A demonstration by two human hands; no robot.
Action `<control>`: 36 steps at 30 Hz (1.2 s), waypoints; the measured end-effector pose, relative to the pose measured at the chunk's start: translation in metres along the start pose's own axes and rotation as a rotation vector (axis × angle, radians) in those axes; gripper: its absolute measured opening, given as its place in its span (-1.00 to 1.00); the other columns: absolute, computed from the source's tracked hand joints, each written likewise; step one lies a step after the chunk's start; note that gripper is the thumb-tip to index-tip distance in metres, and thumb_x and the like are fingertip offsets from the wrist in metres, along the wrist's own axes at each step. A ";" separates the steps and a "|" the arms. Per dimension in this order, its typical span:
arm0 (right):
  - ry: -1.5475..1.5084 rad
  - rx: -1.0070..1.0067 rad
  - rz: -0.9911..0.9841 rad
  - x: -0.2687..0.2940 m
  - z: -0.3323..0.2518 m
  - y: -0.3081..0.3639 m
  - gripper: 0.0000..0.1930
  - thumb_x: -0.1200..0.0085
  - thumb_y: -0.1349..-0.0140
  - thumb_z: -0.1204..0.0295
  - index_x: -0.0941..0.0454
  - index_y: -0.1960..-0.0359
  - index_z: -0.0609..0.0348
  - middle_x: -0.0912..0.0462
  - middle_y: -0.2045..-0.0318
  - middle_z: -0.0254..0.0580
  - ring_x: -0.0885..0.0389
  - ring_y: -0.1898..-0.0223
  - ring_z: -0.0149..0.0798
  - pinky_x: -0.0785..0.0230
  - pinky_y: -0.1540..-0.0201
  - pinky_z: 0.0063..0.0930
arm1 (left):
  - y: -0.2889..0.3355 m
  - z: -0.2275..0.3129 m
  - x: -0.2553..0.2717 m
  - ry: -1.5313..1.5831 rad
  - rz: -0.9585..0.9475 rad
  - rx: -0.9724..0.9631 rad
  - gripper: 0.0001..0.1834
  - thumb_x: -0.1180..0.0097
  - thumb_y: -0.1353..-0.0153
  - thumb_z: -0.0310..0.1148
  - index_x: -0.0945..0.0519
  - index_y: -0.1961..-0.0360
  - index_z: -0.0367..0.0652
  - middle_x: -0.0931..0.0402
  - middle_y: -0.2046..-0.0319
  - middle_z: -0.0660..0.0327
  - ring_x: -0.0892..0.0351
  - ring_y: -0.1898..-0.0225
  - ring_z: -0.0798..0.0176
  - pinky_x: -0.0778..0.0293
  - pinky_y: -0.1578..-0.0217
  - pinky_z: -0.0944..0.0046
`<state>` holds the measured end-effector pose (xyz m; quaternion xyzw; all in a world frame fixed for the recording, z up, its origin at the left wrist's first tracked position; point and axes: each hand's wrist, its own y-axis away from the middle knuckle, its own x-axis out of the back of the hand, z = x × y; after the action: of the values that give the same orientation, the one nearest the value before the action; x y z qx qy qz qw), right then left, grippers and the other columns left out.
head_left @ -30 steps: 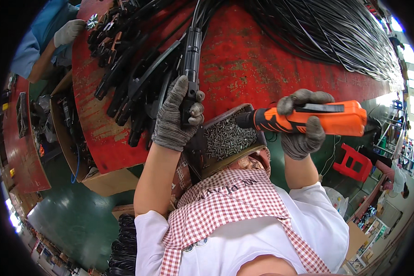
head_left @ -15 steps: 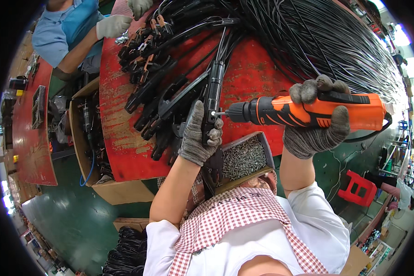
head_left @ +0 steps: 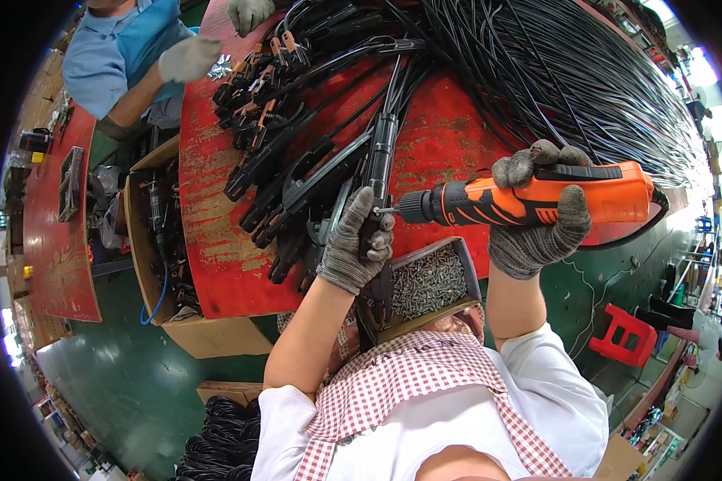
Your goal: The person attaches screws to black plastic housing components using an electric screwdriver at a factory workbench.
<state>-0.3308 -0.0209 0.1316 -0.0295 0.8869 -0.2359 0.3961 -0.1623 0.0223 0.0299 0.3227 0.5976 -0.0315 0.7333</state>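
My gloved left hand [head_left: 350,250] is closed round the lower end of a black electrode holder [head_left: 382,152], whose tubular handle points away from me. My gloved right hand [head_left: 528,250] grips an orange and black electric screwdriver [head_left: 489,202], lying level and pointing left. Its bit reaches a small shiny screw [head_left: 377,210] at the side of the holder, beside my left fingers. Whether the bit is seated in the screw is too small to tell. Below my hands stands an open box [head_left: 475,276] of small silvery screws [head_left: 429,284].
More black holders [head_left: 269,200], some with copper-coloured jaws, lie on the worn red table [head_left: 208,256]. Black cables [head_left: 553,80] cover its far right. A co-worker's gloved hand [head_left: 188,60] is at the far left. A carton [head_left: 140,232] stands left; a red stool [head_left: 624,335] right.
The screwdriver and my right hand have shifted slightly left, with the bit still at the holder. The co-worker's hand has moved left and down. The whole view has shifted a little.
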 end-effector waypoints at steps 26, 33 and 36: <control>0.061 0.006 -0.024 -0.004 0.000 0.004 -0.65 0.03 0.02 0.34 -0.33 0.16 0.15 -0.46 0.30 -0.10 -0.43 0.45 -0.27 -0.29 0.40 -0.38 | 0.001 -0.001 0.000 -0.028 0.000 -0.025 -0.85 -0.01 -0.08 -0.33 -0.33 0.38 -0.08 -0.41 0.62 0.24 -0.35 0.77 0.47 -0.23 0.88 0.59; 0.053 0.031 -0.057 -0.003 0.002 0.005 -0.66 0.04 0.02 0.35 -0.31 0.16 0.14 -0.46 0.29 -0.08 -0.44 0.43 -0.26 -0.30 0.39 -0.37 | 0.001 -0.001 -0.002 -0.022 0.009 -0.032 -0.85 0.00 -0.09 -0.32 -0.41 0.45 -0.18 -0.44 0.63 0.19 -0.35 0.78 0.46 -0.23 0.89 0.60; 0.068 0.041 -0.059 -0.003 0.001 0.005 -0.66 0.05 0.01 0.36 -0.30 0.15 0.14 -0.46 0.28 -0.08 -0.44 0.43 -0.26 -0.30 0.39 -0.37 | 0.000 -0.001 0.000 -0.037 -0.004 -0.023 -0.82 -0.01 -0.09 -0.27 -0.35 0.39 -0.11 -0.42 0.63 0.21 -0.36 0.78 0.45 -0.23 0.89 0.58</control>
<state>-0.3269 -0.0159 0.1305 -0.0397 0.8936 -0.2663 0.3590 -0.1630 0.0228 0.0304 0.3126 0.5848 -0.0318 0.7479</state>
